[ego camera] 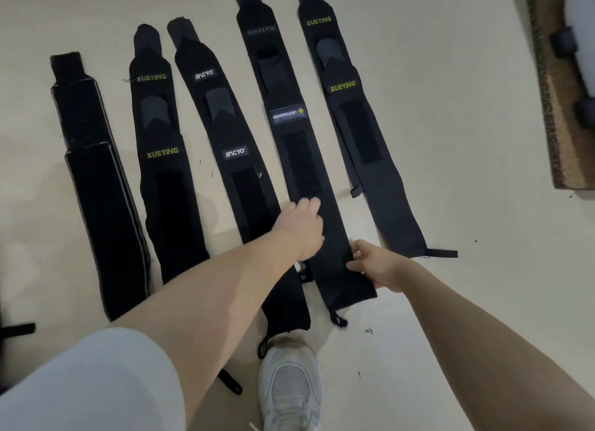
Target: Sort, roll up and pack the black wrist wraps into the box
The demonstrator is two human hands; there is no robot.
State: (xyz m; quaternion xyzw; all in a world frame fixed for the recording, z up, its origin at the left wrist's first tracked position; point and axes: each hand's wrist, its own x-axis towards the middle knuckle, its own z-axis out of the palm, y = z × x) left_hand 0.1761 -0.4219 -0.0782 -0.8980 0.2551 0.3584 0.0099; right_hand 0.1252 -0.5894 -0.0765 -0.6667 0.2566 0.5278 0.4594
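L hand (304, 227) flat on long black fabric wrist wrap w/ white label (325, 237); R hand (375, 265) pinches its edge; hands apart.

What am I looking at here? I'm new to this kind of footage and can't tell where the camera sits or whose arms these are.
There is no machine: a person wears a camera on the head, looking down at their own arms. Five rows of long black fabric wrist wraps lie flat on a pale floor. The left hand rests flat on the fourth row, the wraps with the white-lettered label. The right hand pinches that row's near right edge; that is the only grip. A white mesh sneaker shows below, and a brown bristly doormat at right. No box is visible.
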